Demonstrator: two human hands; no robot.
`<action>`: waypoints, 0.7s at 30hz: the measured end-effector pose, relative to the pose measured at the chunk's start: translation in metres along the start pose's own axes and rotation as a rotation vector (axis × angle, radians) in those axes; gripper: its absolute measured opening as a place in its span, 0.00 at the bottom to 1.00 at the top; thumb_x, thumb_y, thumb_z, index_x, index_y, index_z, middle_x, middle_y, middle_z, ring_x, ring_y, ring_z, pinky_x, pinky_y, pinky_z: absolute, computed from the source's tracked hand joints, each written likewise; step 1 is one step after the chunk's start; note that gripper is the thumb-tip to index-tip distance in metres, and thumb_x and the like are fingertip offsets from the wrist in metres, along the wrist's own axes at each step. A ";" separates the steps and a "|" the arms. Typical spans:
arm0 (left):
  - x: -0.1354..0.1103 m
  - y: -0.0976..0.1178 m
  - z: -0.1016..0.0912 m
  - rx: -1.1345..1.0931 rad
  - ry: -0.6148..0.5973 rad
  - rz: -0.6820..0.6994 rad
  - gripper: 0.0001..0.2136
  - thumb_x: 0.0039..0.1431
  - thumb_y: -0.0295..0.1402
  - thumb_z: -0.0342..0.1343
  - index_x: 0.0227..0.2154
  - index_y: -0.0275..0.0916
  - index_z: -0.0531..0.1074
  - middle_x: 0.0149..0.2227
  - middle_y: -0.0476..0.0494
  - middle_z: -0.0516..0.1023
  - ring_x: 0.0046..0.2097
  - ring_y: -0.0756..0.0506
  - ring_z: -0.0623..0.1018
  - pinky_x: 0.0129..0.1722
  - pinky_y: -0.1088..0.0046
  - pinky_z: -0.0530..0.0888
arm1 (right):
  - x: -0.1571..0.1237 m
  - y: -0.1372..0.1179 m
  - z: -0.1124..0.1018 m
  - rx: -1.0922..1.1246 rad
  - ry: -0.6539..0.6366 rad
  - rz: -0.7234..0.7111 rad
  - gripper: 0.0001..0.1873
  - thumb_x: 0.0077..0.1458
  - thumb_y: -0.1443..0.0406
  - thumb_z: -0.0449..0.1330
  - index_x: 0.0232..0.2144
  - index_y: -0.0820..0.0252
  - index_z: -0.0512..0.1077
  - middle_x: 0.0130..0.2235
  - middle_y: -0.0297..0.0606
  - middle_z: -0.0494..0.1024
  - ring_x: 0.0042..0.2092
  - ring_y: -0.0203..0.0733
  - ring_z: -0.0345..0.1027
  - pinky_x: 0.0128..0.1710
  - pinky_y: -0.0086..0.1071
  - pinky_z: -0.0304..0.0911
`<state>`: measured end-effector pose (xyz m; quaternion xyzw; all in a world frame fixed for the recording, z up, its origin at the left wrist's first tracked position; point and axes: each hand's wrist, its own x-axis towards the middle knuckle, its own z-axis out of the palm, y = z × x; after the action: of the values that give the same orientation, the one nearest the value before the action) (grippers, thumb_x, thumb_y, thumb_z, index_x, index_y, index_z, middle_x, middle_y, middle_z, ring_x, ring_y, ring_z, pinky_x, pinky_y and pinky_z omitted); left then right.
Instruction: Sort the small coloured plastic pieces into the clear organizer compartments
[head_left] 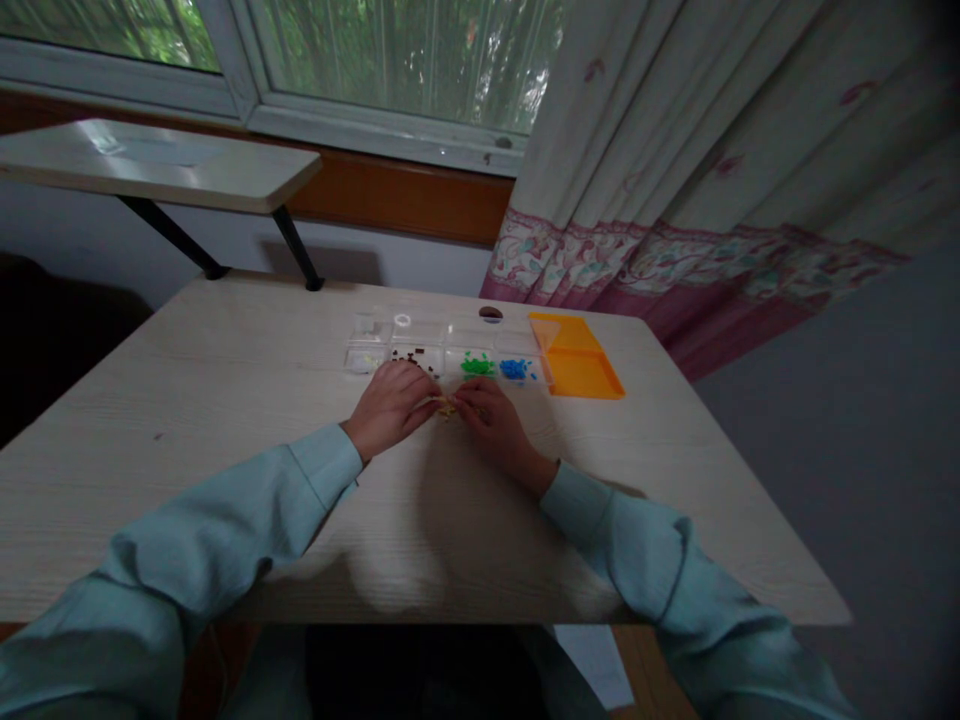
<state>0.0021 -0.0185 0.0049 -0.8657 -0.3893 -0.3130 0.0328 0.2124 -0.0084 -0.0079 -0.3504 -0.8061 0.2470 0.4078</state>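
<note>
My left hand [396, 407] and my right hand [496, 425] meet over the table, just in front of a clear compartment box [450, 328]. Both are closed in a pinch, fingertips close together on a small yellow piece [445, 400]. More yellow bits seem to lie right below the fingers; their exact shape is too small to tell. In the box's front row are dark brown pieces [409, 357], green pieces [477, 364] and blue pieces [514, 369]. Pale pieces [364, 363] sit in the left front compartment. My left hand partly covers the brown ones.
An orange tray [581, 355] with a divider lies right of the box. Behind the box is a dark brown oval object [490, 314]. A raised shelf [165, 165] on black legs stands at the back left. A patterned curtain [637, 240] hangs behind the wooden table [247, 370].
</note>
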 end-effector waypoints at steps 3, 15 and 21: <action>-0.001 -0.010 -0.002 -0.004 0.038 -0.072 0.12 0.67 0.41 0.48 0.37 0.39 0.71 0.37 0.42 0.75 0.43 0.42 0.71 0.45 0.62 0.65 | -0.001 0.005 -0.002 -0.066 -0.023 -0.017 0.13 0.64 0.60 0.54 0.35 0.57 0.78 0.37 0.41 0.74 0.41 0.42 0.68 0.42 0.38 0.66; -0.024 -0.098 -0.021 0.219 0.259 -0.364 0.14 0.67 0.43 0.46 0.32 0.40 0.70 0.37 0.41 0.72 0.43 0.40 0.69 0.46 0.59 0.65 | 0.004 0.045 -0.045 -0.306 -0.133 -0.146 0.07 0.59 0.63 0.60 0.34 0.56 0.78 0.37 0.41 0.76 0.42 0.47 0.68 0.45 0.43 0.64; -0.024 -0.096 -0.017 0.179 0.215 -0.354 0.15 0.67 0.44 0.46 0.32 0.40 0.71 0.37 0.40 0.72 0.44 0.39 0.68 0.47 0.58 0.65 | 0.004 0.046 -0.048 -0.315 -0.231 -0.214 0.07 0.57 0.58 0.63 0.34 0.54 0.78 0.38 0.40 0.76 0.43 0.46 0.68 0.47 0.43 0.62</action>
<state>-0.0849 0.0276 -0.0130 -0.7392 -0.5555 -0.3686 0.0956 0.2672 0.0289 -0.0118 -0.2917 -0.9087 0.1116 0.2769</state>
